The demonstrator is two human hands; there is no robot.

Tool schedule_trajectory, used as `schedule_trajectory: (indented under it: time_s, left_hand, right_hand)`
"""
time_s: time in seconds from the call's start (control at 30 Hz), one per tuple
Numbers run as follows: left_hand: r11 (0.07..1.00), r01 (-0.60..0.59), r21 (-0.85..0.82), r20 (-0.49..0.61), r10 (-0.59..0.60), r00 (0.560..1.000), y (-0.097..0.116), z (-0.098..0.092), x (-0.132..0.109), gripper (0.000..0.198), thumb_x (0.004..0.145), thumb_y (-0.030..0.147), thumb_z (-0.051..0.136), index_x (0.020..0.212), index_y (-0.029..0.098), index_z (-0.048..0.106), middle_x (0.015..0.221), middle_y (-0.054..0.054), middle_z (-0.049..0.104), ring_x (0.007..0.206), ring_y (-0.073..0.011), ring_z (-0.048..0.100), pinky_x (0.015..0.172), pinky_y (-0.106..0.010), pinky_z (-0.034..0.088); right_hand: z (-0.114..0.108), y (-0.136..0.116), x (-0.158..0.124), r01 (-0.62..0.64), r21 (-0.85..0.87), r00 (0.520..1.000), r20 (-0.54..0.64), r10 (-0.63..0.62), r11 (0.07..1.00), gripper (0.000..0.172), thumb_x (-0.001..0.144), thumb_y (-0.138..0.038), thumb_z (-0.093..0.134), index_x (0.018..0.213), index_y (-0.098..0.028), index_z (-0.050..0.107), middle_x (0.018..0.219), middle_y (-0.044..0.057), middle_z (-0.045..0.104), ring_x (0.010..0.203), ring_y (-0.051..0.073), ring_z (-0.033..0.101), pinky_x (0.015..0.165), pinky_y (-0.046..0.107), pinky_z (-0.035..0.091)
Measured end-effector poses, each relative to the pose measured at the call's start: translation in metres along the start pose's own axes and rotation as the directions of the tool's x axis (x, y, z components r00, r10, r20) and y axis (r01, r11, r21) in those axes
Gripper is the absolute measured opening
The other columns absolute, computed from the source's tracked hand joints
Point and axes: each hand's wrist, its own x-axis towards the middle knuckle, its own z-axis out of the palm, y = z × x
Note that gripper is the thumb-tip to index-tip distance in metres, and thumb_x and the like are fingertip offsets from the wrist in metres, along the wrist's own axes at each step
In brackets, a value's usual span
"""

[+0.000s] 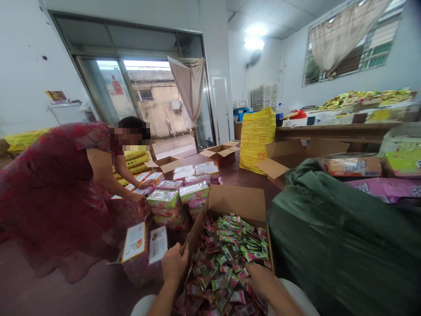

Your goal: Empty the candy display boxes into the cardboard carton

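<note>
In front of me is a cardboard box [237, 199] filled with small green, pink and red candy packets [226, 250]. My left hand [175, 262] is closed around the box's left edge, thumb up on the rim. Down at the right side of the packets, my right hand [261, 281] touches them. Its fingertips are partly hidden and blurred, so I cannot tell whether any packet is in them. Past the left edge stand stacked display boxes [194, 192] with green and pink sides, and two white-topped boxes [158, 243] sit nearer my left hand.
A person in a red dress [66, 175] bends over the stacked boxes at left. A large dark green sack [322, 237] crowds my right side, with flat candy boxes [353, 166] on top. Farther off are a yellow sack [258, 140], open cartons [221, 154] and a loaded table [345, 131].
</note>
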Motion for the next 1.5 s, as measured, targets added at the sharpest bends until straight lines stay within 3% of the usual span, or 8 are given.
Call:
schedule_trajectory:
  time_s: [0.27,0.57,1.5]
  left_hand:
    - [1.0,0.026,0.005,-0.01,-0.026,1.0,-0.005,-0.001,0.002,0.035,0.098,0.043,0.044,0.085,0.019,0.066,0.082,-0.009,0.074,0.085,-0.026,0.071,0.068,-0.032,0.037]
    - [0.999,0.005,0.035,-0.013,-0.004,1.0,-0.001,-0.005,0.0,0.036,0.097,0.043,0.044,0.083,0.018,0.066,0.081,-0.01,0.074,0.083,-0.0264,0.07,0.065,-0.032,0.035]
    - [0.997,-0.035,0.071,0.014,0.034,0.999,0.001,-0.009,-0.004,0.037,0.097,0.043,0.042,0.084,0.019,0.065,0.081,-0.01,0.074,0.082,-0.0263,0.07,0.064,-0.032,0.032]
  right_hand:
    - [0.003,0.017,0.001,-0.009,-0.018,1.0,-0.018,0.009,1.0,0.023,0.091,-0.023,0.059,0.11,-0.016,0.069,0.111,0.016,0.072,0.112,0.032,0.066,0.089,0.036,0.048]
    - [-0.001,0.01,-0.003,-0.041,-0.028,0.999,-0.013,0.041,0.999,0.024,0.091,-0.027,0.062,0.109,-0.016,0.071,0.109,0.017,0.073,0.11,0.033,0.067,0.087,0.036,0.048]
    - [0.01,0.019,0.002,-0.046,-0.02,0.998,-0.036,0.046,0.999,0.024,0.091,-0.032,0.062,0.108,-0.018,0.071,0.108,0.015,0.073,0.108,0.032,0.068,0.085,0.034,0.047]
